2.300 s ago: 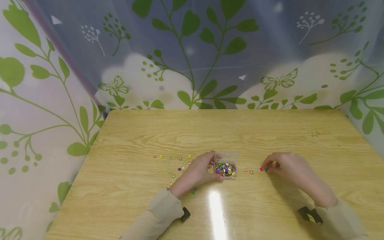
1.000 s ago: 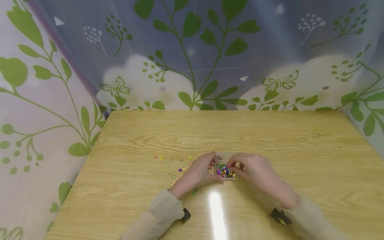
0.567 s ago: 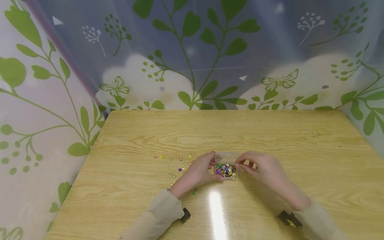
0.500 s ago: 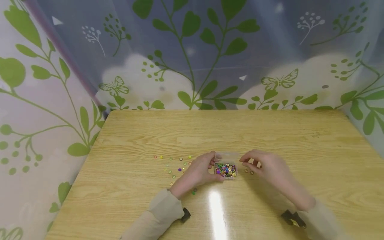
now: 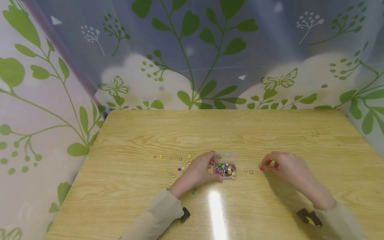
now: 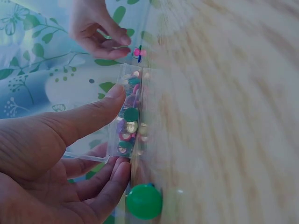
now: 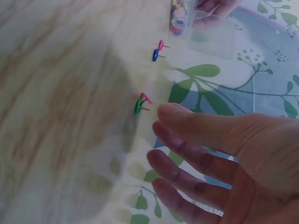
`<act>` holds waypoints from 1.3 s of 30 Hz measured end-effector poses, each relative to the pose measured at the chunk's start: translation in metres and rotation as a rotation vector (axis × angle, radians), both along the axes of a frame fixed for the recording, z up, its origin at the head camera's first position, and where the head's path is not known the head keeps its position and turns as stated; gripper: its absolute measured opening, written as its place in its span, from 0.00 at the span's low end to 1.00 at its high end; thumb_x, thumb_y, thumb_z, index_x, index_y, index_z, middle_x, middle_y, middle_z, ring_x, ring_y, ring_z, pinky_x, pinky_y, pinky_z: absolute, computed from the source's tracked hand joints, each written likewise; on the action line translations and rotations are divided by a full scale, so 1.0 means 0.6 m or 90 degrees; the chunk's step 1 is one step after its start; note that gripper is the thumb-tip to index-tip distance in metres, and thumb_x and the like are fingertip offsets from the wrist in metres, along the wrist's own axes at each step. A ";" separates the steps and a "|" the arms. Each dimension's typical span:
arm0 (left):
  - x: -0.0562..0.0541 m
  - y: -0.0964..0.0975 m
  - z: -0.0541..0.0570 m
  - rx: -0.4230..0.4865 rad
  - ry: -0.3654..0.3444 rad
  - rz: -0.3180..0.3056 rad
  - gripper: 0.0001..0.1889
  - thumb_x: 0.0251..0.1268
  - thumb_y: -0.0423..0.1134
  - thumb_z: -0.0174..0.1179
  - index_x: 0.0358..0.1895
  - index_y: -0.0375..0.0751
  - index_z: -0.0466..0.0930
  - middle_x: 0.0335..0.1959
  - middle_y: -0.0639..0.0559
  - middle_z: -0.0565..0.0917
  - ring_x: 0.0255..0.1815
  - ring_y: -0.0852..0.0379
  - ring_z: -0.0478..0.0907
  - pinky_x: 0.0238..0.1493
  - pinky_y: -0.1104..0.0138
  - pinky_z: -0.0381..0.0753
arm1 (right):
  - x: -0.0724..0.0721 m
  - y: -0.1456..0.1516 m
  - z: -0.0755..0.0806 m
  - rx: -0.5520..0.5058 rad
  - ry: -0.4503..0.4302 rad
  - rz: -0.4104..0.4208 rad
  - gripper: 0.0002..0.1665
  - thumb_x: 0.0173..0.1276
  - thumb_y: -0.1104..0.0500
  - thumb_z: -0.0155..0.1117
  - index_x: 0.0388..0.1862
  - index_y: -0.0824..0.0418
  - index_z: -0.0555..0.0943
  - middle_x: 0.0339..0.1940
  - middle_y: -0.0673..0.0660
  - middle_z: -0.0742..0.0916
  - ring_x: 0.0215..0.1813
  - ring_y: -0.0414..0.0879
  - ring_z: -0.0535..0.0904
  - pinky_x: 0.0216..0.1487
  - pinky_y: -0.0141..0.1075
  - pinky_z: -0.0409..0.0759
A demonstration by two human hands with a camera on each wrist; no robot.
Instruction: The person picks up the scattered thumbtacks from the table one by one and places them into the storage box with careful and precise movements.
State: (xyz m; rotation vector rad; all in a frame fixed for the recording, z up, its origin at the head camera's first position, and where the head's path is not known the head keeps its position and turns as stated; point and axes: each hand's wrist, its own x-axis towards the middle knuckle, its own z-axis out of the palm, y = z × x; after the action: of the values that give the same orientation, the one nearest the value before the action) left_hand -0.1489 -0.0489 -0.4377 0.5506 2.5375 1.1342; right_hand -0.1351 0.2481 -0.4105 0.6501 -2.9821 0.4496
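Observation:
My left hand [image 5: 195,171] grips a small clear plastic box [image 5: 230,178], thumb along its near side and fingers at the far left. Its lid [image 5: 226,155] stands folded back, and colourful thumbtacks [image 5: 225,169] fill it. My right hand [image 5: 292,168] is farther right, beside a pink thumbtack [image 7: 146,98]. That one leans against a green thumbtack [image 7: 138,106], whose pin points up. Thumb and fingertips of the right hand are just off these two, with nothing seen between them. Two more thumbtacks, one pink [image 7: 161,45] and one blue [image 7: 155,55], sit between box and right hand.
Several loose thumbtacks [image 5: 173,176] are scattered left of the box, partly behind the left forearm. A large-looking green thumbtack [image 6: 145,201] lies close to the left fingers. The wooden table [image 5: 144,130] meets a leaf-patterned curtain [image 5: 210,50] at its back edge.
The right hand dipped into the box about a second ago, then drew away to the right, and now stands by the pink and green thumbtacks. The left hand and box stay put.

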 end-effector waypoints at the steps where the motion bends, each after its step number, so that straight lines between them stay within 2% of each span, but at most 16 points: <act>1: 0.000 0.000 0.000 -0.002 0.000 0.000 0.32 0.51 0.45 0.79 0.60 0.43 0.77 0.56 0.50 0.82 0.55 0.52 0.78 0.59 0.63 0.79 | 0.000 0.001 -0.002 0.001 -0.008 -0.001 0.09 0.56 0.61 0.79 0.31 0.48 0.87 0.31 0.45 0.89 0.27 0.36 0.80 0.21 0.30 0.73; 11: -0.002 0.002 0.000 0.004 -0.002 -0.005 0.32 0.51 0.45 0.79 0.60 0.43 0.77 0.57 0.49 0.82 0.56 0.51 0.78 0.59 0.63 0.80 | -0.004 0.008 -0.013 0.011 -0.021 -0.007 0.10 0.56 0.63 0.79 0.28 0.47 0.86 0.28 0.44 0.87 0.25 0.34 0.76 0.21 0.30 0.71; 17: 0.000 0.001 0.002 -0.004 0.001 -0.001 0.32 0.51 0.45 0.79 0.60 0.44 0.77 0.56 0.50 0.82 0.55 0.53 0.78 0.59 0.64 0.79 | -0.005 0.005 -0.010 -0.003 0.008 -0.017 0.08 0.62 0.61 0.75 0.29 0.52 0.82 0.24 0.49 0.88 0.25 0.41 0.82 0.18 0.30 0.72; 21: 0.000 0.001 0.003 -0.006 0.000 0.001 0.32 0.51 0.45 0.79 0.60 0.44 0.77 0.56 0.51 0.82 0.55 0.53 0.78 0.59 0.64 0.79 | -0.005 -0.007 -0.005 -0.005 0.040 0.002 0.09 0.62 0.60 0.75 0.31 0.53 0.80 0.24 0.50 0.88 0.25 0.43 0.83 0.17 0.30 0.71; 27: -0.001 0.001 0.001 -0.008 0.005 -0.004 0.32 0.52 0.46 0.78 0.60 0.44 0.77 0.56 0.50 0.82 0.55 0.52 0.78 0.59 0.63 0.79 | -0.002 -0.038 -0.005 -0.026 0.102 0.053 0.10 0.57 0.63 0.78 0.33 0.54 0.84 0.29 0.47 0.89 0.25 0.37 0.79 0.22 0.28 0.74; 32: -0.001 0.000 0.000 -0.004 0.008 -0.005 0.32 0.51 0.46 0.79 0.60 0.43 0.77 0.56 0.49 0.82 0.55 0.52 0.79 0.59 0.63 0.80 | 0.001 -0.074 -0.009 -0.061 0.150 0.101 0.09 0.55 0.61 0.80 0.30 0.52 0.85 0.27 0.45 0.88 0.23 0.33 0.77 0.21 0.25 0.72; 39: -0.002 0.000 0.000 -0.004 0.013 -0.008 0.32 0.52 0.46 0.79 0.60 0.43 0.77 0.58 0.49 0.82 0.56 0.51 0.79 0.58 0.63 0.80 | -0.001 -0.124 -0.008 -0.098 0.146 0.130 0.09 0.55 0.61 0.80 0.32 0.51 0.86 0.27 0.44 0.89 0.23 0.33 0.77 0.21 0.24 0.71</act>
State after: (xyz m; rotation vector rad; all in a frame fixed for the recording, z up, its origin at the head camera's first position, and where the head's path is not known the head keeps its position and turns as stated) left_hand -0.1498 -0.0491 -0.4376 0.5787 2.5508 1.1223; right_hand -0.1359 0.1735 -0.4154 0.9248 -2.6473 0.5680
